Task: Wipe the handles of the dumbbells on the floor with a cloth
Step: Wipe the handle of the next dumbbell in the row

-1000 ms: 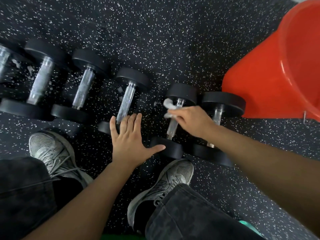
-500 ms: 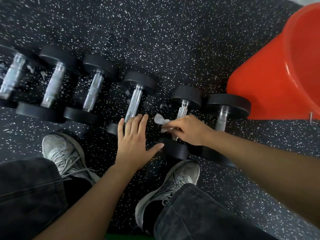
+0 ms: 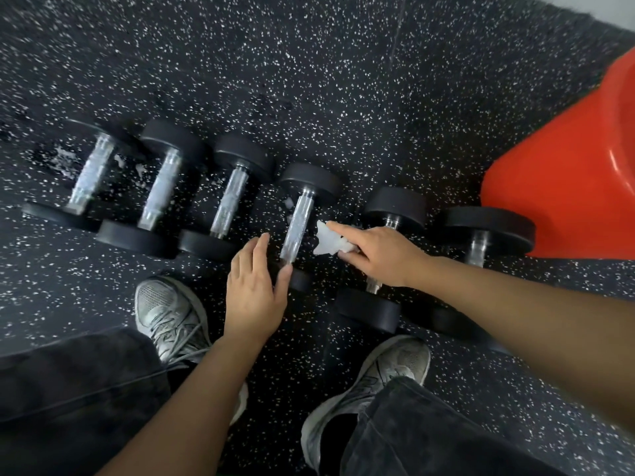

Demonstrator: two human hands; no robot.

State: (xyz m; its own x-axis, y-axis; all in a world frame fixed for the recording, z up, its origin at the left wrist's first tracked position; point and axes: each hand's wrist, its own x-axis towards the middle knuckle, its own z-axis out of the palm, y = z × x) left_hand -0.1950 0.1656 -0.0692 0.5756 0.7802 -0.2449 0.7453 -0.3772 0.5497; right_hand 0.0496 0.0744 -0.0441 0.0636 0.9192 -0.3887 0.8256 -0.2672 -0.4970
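Note:
Several black dumbbells with chrome handles lie in a row on the speckled floor. My right hand (image 3: 376, 254) pinches a small white cloth (image 3: 330, 240), which sits between the fourth dumbbell's handle (image 3: 298, 226) and the fifth dumbbell (image 3: 395, 207). That hand covers most of the fifth dumbbell's handle. My left hand (image 3: 256, 290) rests flat, fingers together, over the near weight of the fourth dumbbell, its thumb beside the handle's lower end. A sixth dumbbell (image 3: 489, 228) lies at the right. The three handles (image 3: 159, 188) further left look wet or soapy.
A large orange bucket (image 3: 563, 180) stands at the right, close to the last dumbbell. My two grey sneakers (image 3: 168, 314) and dark trouser legs are just below the row. White foam spots mark the floor (image 3: 63, 156) by the leftmost dumbbells.
My right hand has left the fifth dumbbell's handle and carried the cloth left toward the fourth handle. My left hand has closed its fingers and stayed by the fourth dumbbell. The view has shifted left.

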